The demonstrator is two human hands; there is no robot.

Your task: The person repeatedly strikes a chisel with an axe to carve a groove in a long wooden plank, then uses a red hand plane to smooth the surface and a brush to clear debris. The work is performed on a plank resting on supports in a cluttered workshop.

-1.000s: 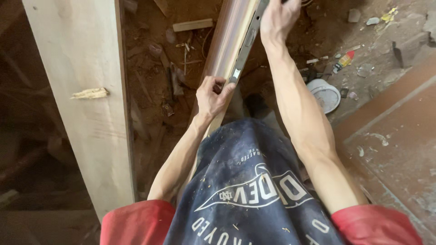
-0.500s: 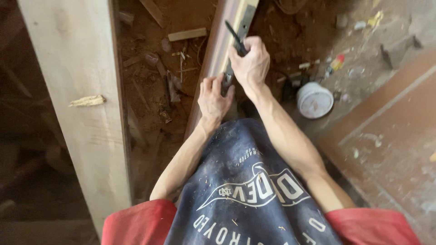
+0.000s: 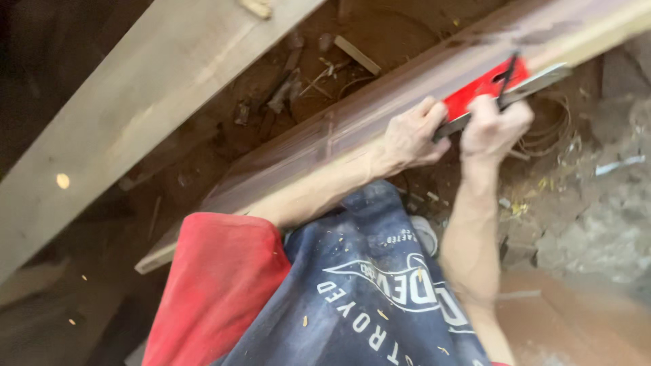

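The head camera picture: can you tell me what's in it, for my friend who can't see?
Seen from above, a person presses a red square tool with a metal blade against a long brown wooden board, the left hand beside it and the right hand holding a dark pencil. A pale timber beam crosses the littered dirt floor.

A pale wooden beam (image 3: 135, 108) crosses left; scraps, perhaps offcuts (image 3: 356, 54), litter the dirt floor (image 3: 583, 224).

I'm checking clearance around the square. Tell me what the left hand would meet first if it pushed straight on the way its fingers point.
The left hand points up and right along the long board. First in that line is the red square, which its fingertips seem already to touch; blur leaves the contact uncertain.
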